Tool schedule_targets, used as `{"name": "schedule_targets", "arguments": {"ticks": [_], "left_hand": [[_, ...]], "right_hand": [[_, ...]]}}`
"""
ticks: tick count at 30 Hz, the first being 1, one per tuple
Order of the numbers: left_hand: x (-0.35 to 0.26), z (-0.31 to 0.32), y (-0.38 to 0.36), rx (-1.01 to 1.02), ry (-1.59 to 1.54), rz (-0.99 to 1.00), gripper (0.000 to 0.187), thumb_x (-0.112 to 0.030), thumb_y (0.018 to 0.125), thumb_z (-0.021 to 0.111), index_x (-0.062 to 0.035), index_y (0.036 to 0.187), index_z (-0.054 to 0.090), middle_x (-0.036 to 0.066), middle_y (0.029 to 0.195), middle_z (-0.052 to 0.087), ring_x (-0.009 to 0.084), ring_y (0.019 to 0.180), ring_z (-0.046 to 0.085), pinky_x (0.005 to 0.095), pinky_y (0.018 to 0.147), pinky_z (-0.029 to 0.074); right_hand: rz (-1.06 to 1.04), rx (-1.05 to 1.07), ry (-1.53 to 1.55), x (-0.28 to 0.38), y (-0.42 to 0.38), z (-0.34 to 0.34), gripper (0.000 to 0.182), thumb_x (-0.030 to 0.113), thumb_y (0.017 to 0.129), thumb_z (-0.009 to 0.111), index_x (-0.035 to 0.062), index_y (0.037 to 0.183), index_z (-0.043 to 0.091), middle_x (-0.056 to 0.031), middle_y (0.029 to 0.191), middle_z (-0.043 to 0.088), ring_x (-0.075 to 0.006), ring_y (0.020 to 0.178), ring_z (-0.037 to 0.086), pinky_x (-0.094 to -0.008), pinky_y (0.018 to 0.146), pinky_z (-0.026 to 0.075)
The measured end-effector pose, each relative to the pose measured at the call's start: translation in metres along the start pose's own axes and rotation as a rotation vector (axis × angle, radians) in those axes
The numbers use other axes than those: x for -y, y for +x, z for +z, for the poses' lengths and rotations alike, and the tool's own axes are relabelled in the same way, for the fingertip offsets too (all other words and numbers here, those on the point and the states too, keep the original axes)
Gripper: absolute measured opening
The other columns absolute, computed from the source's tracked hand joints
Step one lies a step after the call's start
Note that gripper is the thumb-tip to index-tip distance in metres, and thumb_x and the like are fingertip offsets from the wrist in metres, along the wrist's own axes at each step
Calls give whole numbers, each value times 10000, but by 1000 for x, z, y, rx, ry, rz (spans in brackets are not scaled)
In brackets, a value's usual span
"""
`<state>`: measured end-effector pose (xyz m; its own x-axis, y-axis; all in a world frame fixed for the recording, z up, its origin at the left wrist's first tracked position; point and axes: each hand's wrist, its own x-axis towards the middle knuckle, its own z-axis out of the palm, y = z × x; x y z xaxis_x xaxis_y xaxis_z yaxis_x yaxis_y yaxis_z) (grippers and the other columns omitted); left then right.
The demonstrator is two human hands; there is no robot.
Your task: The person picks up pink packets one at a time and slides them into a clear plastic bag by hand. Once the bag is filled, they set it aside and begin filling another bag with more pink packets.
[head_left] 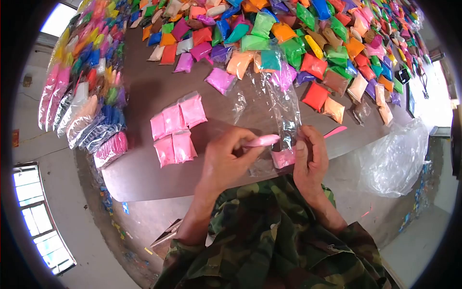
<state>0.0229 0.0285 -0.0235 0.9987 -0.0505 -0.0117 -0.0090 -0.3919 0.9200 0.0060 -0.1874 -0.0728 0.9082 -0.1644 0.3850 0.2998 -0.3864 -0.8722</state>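
Note:
My left hand (230, 158) pinches a small pink packet (263, 140), seen nearly edge-on. My right hand (312, 159) has its fingers curled round the near end of a long clear plastic bag (285, 108) that stretches away across the table. Another pink packet (283, 158) shows at that near end, beside my right thumb; whether it lies inside the bag I cannot fully make out. To the left of my left hand, several pink packets (174, 148) lie in two rows. A thin pink strip (335, 131) sits just right of my right hand.
A large heap of coloured packets (284, 33) covers the far side of the brown table (139, 180). Filled clear bags of sorted colours (84, 106) are stacked along the left edge. A big crumpled clear plastic bag (394, 159) hangs by the right edge.

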Motion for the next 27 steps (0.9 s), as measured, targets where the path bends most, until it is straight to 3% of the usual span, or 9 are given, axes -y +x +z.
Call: {"name": "schedule_targets", "arguments": {"ticks": [4, 7, 10, 13, 22, 27], "left_hand": [[-2, 28, 7, 88, -40, 84, 266, -72, 864, 853, -55, 1067, 682, 78, 930, 746, 151, 712, 709, 325, 628, 555], [-11, 23, 8, 181, 83, 60, 245, -78, 888, 812, -62, 1089, 674, 97, 1003, 749, 276, 772, 745, 410, 683, 589], [-24, 12, 6, 199, 390, 286, 256, -48, 850, 820, -60, 1077, 703, 94, 1039, 751, 288, 825, 741, 396, 704, 590], [-27, 10, 7, 246, 320, 304, 270, -52, 856, 799, -56, 1109, 706, 119, 1083, 741, 376, 946, 727, 444, 791, 596], [-8, 26, 15, 300, 204, 299, 300, -12, 858, 779, -33, 1152, 719, 150, 1117, 753, 380, 1003, 731, 424, 839, 601], [-18, 22, 11, 253, 177, 250, 281, -85, 907, 754, -37, 1181, 716, 158, 1198, 732, 382, 1027, 727, 446, 866, 599]], "right_hand": [[11, -11, 32, -1, 0, 1, 277, 47, 1040, 644, -50, 1299, 631, -203, 1268, 661, -280, 1061, 674, -361, 913, 554], [1, -16, 19, -1, -1, 1, 281, 47, 1036, 652, -47, 1300, 630, -202, 1255, 665, -281, 1041, 680, -362, 909, 555], [-16, -11, -8, 0, 1, 1, 284, 47, 1032, 659, -45, 1300, 632, -203, 1249, 668, -281, 1026, 683, -363, 904, 555], [2, -7, 3, 1, 1, 0, 283, 46, 1032, 658, -44, 1299, 635, -205, 1245, 671, -289, 1031, 682, -370, 912, 552], [-4, 12, -26, 1, 0, -4, 287, 65, 1040, 653, -45, 1304, 641, -218, 1253, 679, -334, 1114, 677, -394, 973, 539], [9, -1, -12, 0, -1, -2, 285, 46, 1031, 653, -43, 1302, 642, -214, 1248, 680, -323, 1098, 680, -386, 964, 542]]}}
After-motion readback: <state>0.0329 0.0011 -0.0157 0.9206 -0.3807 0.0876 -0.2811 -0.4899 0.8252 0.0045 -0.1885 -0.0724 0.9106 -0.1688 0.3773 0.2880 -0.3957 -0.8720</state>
